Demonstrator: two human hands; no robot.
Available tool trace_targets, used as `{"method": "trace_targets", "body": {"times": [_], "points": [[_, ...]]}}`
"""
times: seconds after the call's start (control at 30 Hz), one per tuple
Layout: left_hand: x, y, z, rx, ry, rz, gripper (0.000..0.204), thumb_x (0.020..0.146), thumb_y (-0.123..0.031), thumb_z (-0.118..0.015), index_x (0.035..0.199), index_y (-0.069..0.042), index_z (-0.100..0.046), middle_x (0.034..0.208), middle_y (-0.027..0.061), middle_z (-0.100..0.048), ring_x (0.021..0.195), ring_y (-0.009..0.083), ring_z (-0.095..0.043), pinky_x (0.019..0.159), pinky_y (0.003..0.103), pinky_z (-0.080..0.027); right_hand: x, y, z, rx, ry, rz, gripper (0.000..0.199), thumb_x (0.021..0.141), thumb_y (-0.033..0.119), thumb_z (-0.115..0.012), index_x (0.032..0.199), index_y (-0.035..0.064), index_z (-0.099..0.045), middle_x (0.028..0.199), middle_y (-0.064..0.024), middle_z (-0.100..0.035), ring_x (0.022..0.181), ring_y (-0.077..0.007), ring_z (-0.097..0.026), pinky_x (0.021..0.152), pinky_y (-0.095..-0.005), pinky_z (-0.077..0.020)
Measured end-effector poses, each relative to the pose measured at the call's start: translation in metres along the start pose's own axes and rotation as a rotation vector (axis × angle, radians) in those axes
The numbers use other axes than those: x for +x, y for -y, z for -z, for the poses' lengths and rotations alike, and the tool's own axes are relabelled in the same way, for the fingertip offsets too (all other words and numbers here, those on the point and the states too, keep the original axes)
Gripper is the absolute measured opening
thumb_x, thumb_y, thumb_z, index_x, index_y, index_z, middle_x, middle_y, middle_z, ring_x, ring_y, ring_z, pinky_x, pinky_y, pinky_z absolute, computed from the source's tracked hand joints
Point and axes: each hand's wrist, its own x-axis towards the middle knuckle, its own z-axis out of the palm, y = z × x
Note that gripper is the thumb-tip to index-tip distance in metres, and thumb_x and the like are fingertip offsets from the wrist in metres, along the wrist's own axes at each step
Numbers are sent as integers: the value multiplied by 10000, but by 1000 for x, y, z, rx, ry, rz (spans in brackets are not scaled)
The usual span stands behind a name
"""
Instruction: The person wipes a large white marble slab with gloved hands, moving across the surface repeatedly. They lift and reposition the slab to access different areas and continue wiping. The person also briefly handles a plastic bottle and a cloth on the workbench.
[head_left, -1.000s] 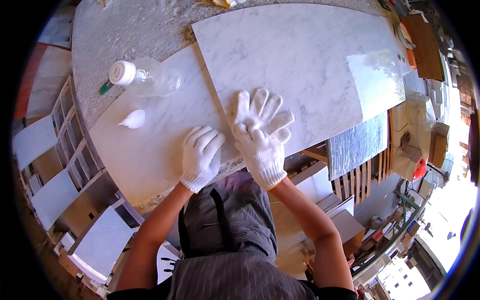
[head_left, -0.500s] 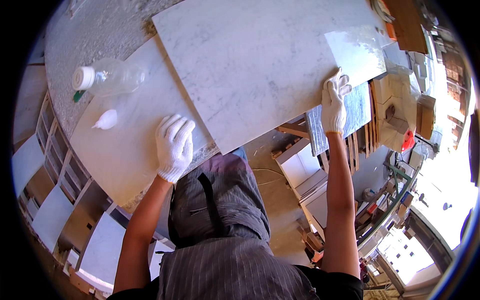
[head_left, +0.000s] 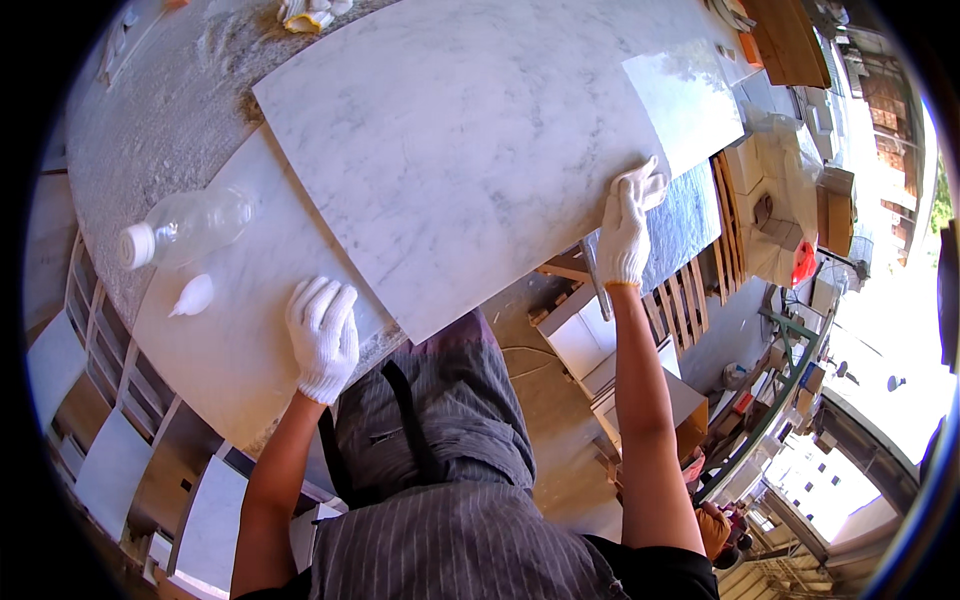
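A large white, grey-veined slab point(head_left: 450, 170) lies across another pale slab point(head_left: 215, 345) on the workbench. My left hand point(head_left: 323, 335), in a white knitted glove, lies palm down on the lower slab beside the upper one's left edge, its fingers stretched. At the near right edge of the upper slab rests my right hand point(head_left: 628, 225), also gloved, fingers extended; its underside is hidden. Left of my left hand are a clear plastic bottle point(head_left: 200, 225) with a white cap, lying on its side, and a small white teardrop-shaped piece point(head_left: 193, 296).
A pair of gloves point(head_left: 305, 18) lies at the bench's far edge. Wooden pallets point(head_left: 683, 305) and a wrapped stack point(head_left: 685, 225) stand beyond my right hand. Racked panels point(head_left: 120, 465) line the left side. A person in orange point(head_left: 714, 530) is at the lower right.
The view has shifted, with the slabs and bottle now lower and further left. The gloves at the far edge have come into view. Both hands stay against the slabs.
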Motion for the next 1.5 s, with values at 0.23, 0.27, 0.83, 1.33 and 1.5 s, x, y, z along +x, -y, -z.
{"method": "trace_targets", "body": {"times": [0.23,0.27,0.83,1.33,1.5], "points": [[1,-2,1,64,55,10,258,938,-31,-603,1189,-21,-660,1206,150,-616,1181,368,-560,1059,538,-435,68,-84,14,-107,-72,-22,532,1082,229,-459,1557,23,-338,1690,-186,-123,1569,-352,-46,1259,-386,-79],[3,-1,3,41,40,23,248,941,-30,-602,1182,-19,-660,1191,146,-621,1166,359,-571,1042,531,-452,79,-95,17,-103,-80,-24,545,1084,236,-451,1567,22,-314,1692,-183,-111,1569,-350,-40,1262,-389,-72],[116,-52,-70,579,71,322,433,1054,-289,-451,1410,-58,-537,1471,202,-486,1382,424,-414,1122,580,-306,146,-155,42,-30,-217,-18,419,1030,157,-451,1423,32,-524,1503,-234,-470,1412,-366,-407,1135,-405,-317],[111,-48,-74,516,6,331,409,1081,-269,-430,1362,-6,-570,1421,218,-534,1354,441,-455,1112,544,-368,202,-207,75,21,-109,37,461,1083,175,-459,1506,-6,-426,1633,-237,-264,1552,-378,-129,1257,-393,-105],[110,-49,-74,526,12,334,408,1080,-275,-431,1359,-9,-565,1425,217,-525,1347,444,-457,1110,544,-369,266,-270,92,9,-118,-55,526,1093,260,-420,1550,13,-336,1668,-178,-205,1562,-352,-103,1259,-366,-99]]}}
